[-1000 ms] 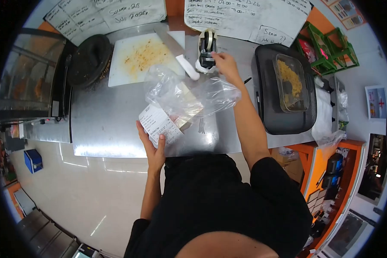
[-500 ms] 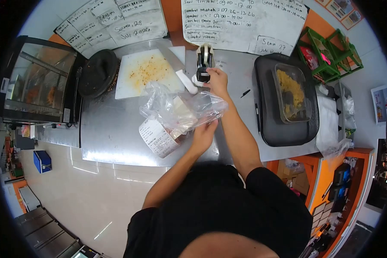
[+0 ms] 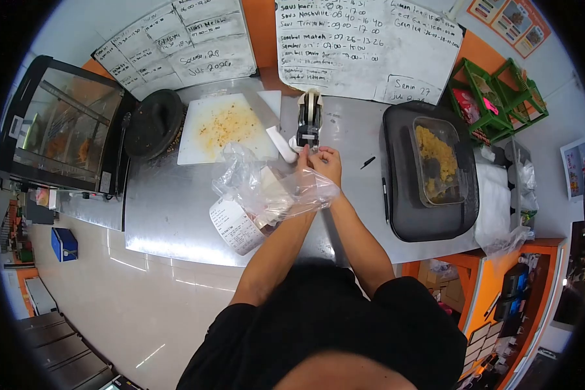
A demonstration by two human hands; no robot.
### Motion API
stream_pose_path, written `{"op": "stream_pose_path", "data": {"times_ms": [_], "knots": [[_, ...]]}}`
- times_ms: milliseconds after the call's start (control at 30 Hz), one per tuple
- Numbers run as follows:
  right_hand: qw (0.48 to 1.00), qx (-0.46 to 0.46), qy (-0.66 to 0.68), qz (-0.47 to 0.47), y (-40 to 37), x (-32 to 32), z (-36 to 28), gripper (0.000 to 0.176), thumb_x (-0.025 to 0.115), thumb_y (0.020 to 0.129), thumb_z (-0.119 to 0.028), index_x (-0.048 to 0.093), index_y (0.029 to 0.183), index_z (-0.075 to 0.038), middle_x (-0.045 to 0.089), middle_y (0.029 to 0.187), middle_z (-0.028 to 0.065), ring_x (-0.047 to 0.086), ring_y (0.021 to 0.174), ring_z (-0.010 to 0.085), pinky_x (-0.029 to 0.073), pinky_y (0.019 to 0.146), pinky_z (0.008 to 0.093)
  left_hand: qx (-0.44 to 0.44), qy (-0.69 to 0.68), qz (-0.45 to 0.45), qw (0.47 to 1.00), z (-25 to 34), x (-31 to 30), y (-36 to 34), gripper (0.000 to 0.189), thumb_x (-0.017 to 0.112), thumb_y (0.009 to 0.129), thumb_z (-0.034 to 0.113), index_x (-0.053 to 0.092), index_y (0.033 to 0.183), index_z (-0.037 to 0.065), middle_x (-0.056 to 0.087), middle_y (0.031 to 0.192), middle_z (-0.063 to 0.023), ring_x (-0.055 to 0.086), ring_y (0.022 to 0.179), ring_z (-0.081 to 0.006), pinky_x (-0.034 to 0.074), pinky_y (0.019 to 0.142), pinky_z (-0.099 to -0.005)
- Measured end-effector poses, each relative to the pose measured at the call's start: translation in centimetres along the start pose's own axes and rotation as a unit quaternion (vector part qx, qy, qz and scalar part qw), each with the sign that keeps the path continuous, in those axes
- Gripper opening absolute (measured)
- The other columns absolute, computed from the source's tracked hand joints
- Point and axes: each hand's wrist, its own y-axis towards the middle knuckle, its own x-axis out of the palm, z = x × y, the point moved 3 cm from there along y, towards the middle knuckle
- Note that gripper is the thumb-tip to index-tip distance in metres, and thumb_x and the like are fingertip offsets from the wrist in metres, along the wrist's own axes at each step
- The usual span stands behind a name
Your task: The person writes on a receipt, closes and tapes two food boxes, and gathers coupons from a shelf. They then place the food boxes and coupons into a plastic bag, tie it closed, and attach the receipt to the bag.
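Note:
A clear plastic bag (image 3: 237,175) lies at the counter's front, with a pale wrapped packet (image 3: 274,194) inside and a printed receipt (image 3: 235,225) at its lower left. My left hand (image 3: 304,170) is partly behind the bag's film, its fingers drawn together near my right fingertips. Beside it, my right hand (image 3: 329,164) is closed in a pinch; what the fingertips hold is too small to make out. Both hands meet just in front of a black tape dispenser (image 3: 309,123). A white-handled knife (image 3: 279,143) rests left of them, its blade on the cutting board (image 3: 195,144).
Crumbs dot the board. A black stone mortar (image 3: 153,127) and glass display case (image 3: 65,130) stand left. Right are a black tray (image 3: 403,221) with a tub of yellow crumbs (image 3: 437,159), two pens (image 3: 368,162), and green baskets (image 3: 471,97). Whiteboards (image 3: 364,52) lean behind.
My left hand has moved up from the bag's right side to join my right hand. My right hand has drawn back slightly from the dispenser. The view has tilted upward a little.

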Motion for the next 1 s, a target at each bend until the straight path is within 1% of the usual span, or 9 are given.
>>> {"op": "stream_pose_path", "data": {"times_ms": [100,200,300,533,600,633,733,800,1000], "knots": [[1.0,0.008,-0.007,-0.017,-0.6,-0.3,1.4,0.016,0.076,0.081,-0.017,0.075,0.081,-0.001,0.064,0.115,0.018,0.061,0.111,0.0321,0.05,0.096,0.0404,0.11,0.252,0.047,0.96,0.8,1.1,-1.0,0.043,0.056,0.105,0.037,0.063,0.131,0.002,0.068,0.115,-0.0098,0.064,0.104,-0.0182,0.051,0.092,-0.0322],[1.0,0.014,-0.013,-0.022,-0.4,0.0,4.4,0.015,0.076,0.082,-0.016,0.076,0.083,-0.001,0.064,0.114,0.0169,0.062,0.109,0.032,0.051,0.095,0.0396,0.002,0.331,0.104,0.938,7.8,6.7,-4.2,0.036,0.069,0.099,0.033,0.074,0.109,-0.002,0.074,0.097,-0.0079,0.068,0.086,-0.0167,0.054,0.078,-0.0304],[0.999,0.026,-0.013,-0.029,-0.3,-0.3,4.1,0.013,0.076,0.083,-0.014,0.076,0.085,-0.001,0.064,0.114,0.0172,0.063,0.109,0.0322,0.051,0.094,0.0395,0.1,0.353,0.151,0.918,7.3,6.8,-3.0,0.025,0.077,0.093,0.022,0.077,0.095,-0.003,0.075,0.082,-0.0069,0.068,0.071,-0.0163,0.054,0.066,-0.0318],[0.996,-0.046,-0.073,-0.012,0.5,-0.3,5.1,0.01,0.077,0.08,-0.011,0.075,0.082,-0.002,0.065,0.106,0.0159,0.063,0.106,0.0322,0.052,0.09,0.0395,0.122,0.442,0.159,0.874,7.7,6.7,-2.8,0.017,0.077,0.089,0.016,0.078,0.093,-0.001,0.076,0.079,-0.0132,0.072,0.069,-0.0205,0.057,0.066,-0.0336],[0.995,-0.024,-0.056,-0.075,2.4,-0.6,8.4,0.012,0.077,0.079,-0.012,0.074,0.084,-0.001,0.066,0.103,0.0144,0.063,0.103,0.0314,0.052,0.089,0.0387,0.07,0.587,0.205,0.78,6.4,4.4,-0.7,0.015,0.072,0.09,0.012,0.077,0.09,-0.002,0.075,0.075,-0.0128,0.07,0.065,-0.0219,0.055,0.064,-0.0341],[0.992,0.005,-0.038,-0.123,2.2,-0.2,10.0,0.014,0.078,0.078,-0.012,0.073,0.086,-0.001,0.067,0.099,0.013,0.064,0.1,0.0305,0.052,0.089,0.0379,0.118,0.559,0.187,0.8,6.0,4.5,-1.5,0.014,0.069,0.089,0.01,0.077,0.091,-0.001,0.075,0.079,-0.0139,0.071,0.069,-0.0228,0.054,0.066,-0.0342],[0.99,-0.04,0.07,-0.114,-3.3,-5.9,-0.5,0.018,0.074,0.088,-0.013,0.071,0.097,0.002,0.069,0.103,0.0079,0.064,0.097,0.02,0.05,0.088,0.0314,0.266,0.399,0.005,0.877,8.1,7.4,-7.8,0.013,0.066,0.087,0.006,0.074,0.097,0.001,0.072,0.096,-0.0164,0.07,0.085,-0.0253,0.054,0.074,-0.0346],[0.978,0.013,0.186,-0.093,-6.2,-9.4,-3.2,0.014,0.07,0.096,-0.009,0.069,0.101,0.004,0.069,0.108,0.0065,0.063,0.099,0.0154,0.05,0.083,0.0271,0.374,0.453,-0.159,0.794,14.6,11.7,-15.0,0.012,0.071,0.086,0.005,0.071,0.097,0.002,0.069,0.1,-0.0133,0.067,0.091,-0.0266,0.054,0.08,-0.0351],[0.906,-0.308,0.04,-0.289,-15.2,-13.0,-23.1,0.006,0.076,0.089,-0.003,0.071,0.09,0.001,0.069,0.091,0.0134,0.067,0.078,0.0215,0.053,0.067,0.0312,0.487,0.39,-0.167,0.764,29.3,9.7,-28.9,0.009,0.073,0.089,0.002,0.066,0.092,-0.001,0.066,0.101,-0.0159,0.064,0.076,-0.02,0.053,0.07,-0.0274]]}}
